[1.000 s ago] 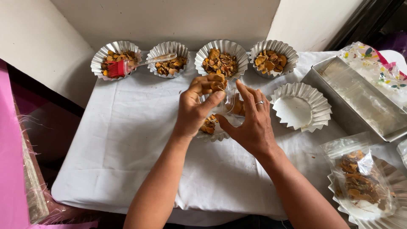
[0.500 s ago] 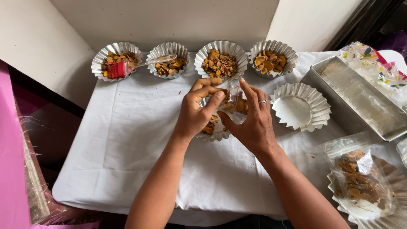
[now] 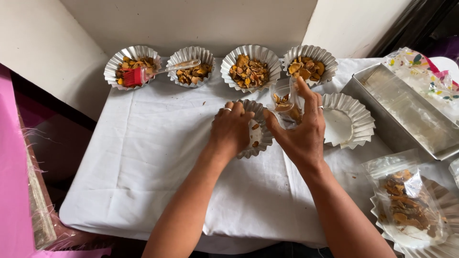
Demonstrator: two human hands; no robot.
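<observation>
A fluted foil cup [image 3: 258, 143] with a few brown chip pieces in it sits mid-table on the white cloth [image 3: 158, 157]. My left hand [image 3: 233, 128] lies over its left rim, fingers curled onto it. Just to the right, my right hand [image 3: 302, 131] pinches a small clear plastic bag [image 3: 286, 102] holding some chips, raised beside the cup. An empty foil cup [image 3: 348, 122] stands right of that hand.
Along the back stand several foil cups of chips [image 3: 250, 69], the leftmost [image 3: 129, 64] with a red silicone brush [image 3: 136, 75] in it. A metal loaf pan [image 3: 406, 112] and a colourful wrapper [image 3: 420, 67] lie right. A bag of chips [image 3: 406, 205] rests on another cup, front right.
My left hand has come down from holding chips above the cup and now rests on its rim. The right hand has shifted right, so the clear bag shows.
</observation>
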